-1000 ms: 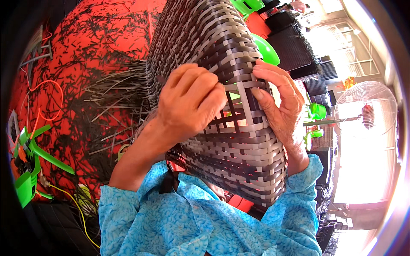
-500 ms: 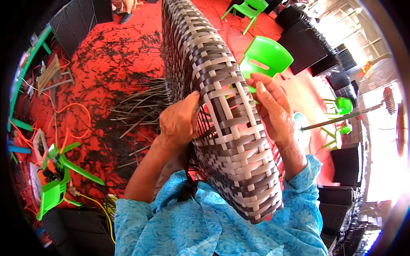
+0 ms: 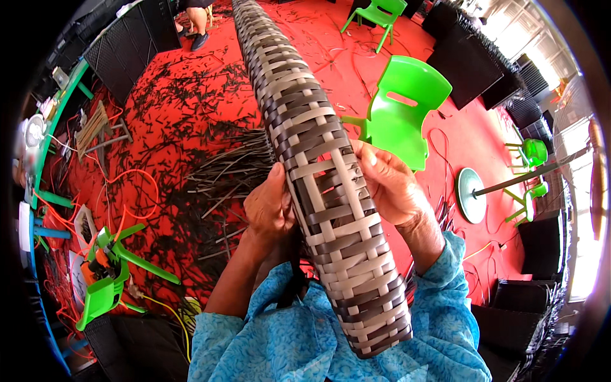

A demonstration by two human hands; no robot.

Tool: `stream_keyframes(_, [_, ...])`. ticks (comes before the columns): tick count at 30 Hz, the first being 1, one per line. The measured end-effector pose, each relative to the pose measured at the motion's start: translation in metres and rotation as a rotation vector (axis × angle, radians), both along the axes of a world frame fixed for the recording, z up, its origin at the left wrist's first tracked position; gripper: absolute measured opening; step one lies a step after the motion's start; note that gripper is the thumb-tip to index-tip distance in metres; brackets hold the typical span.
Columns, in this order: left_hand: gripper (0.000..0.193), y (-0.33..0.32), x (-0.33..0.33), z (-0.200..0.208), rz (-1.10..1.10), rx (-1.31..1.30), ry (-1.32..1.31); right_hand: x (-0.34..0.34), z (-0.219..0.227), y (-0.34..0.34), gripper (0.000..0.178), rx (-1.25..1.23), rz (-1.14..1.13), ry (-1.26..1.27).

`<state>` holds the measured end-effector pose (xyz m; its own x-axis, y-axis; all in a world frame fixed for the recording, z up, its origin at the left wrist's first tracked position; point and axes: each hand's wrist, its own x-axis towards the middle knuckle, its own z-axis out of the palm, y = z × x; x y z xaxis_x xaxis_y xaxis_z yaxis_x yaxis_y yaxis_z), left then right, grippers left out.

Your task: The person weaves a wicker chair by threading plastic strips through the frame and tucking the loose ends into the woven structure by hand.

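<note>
A long woven piece [image 3: 359,254] of flat grey, brown and cream plastic strips stands tilted in front of me, its narrow side facing up. Midway along that side the weave is loose, and red floor shows through gaps. My left hand [image 3: 267,205] grips the left side beside these gaps, thumb upward and its other fingers mostly hidden. Across from it, my right hand [image 3: 396,189] is closed at the right edge, thumb and forefinger pinching there; whether a single strip is between them I cannot tell.
A green plastic chair [image 3: 407,108] stands ahead on the right, near a round fan base [image 3: 471,195]. Loose dark strips [image 3: 238,167] lie heaped on the red floor at left. A toppled green chair [image 3: 105,290] and an orange cable [image 3: 156,191] are at far left.
The woven piece has turned so its narrow side faces me more squarely. My right hand's fingers have come down from above the edge to pinch at it. The whole view has shifted.
</note>
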<state>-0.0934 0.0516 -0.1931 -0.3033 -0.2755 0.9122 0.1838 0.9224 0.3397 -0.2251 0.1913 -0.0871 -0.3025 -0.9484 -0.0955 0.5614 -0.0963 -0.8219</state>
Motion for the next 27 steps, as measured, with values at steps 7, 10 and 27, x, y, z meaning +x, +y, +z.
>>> stream_keyframes(7, [0.064, -0.011, 0.016, -0.018, 0.151, -0.143, -0.144, 0.007, -0.016, -0.005, 0.028, -0.192, -0.274, 0.705])
stream_keyframes(10, [0.073, -0.014, 0.028, -0.033, 0.092, -0.094, -0.224, 0.007, -0.015, -0.009, 0.025, -0.211, -0.336, 0.954])
stream_keyframes(27, [0.037, -0.013, 0.071, 0.025, -0.391, 1.223, -0.032, 0.023, -0.034, -0.042, 0.021, -0.460, -0.423, 0.877])
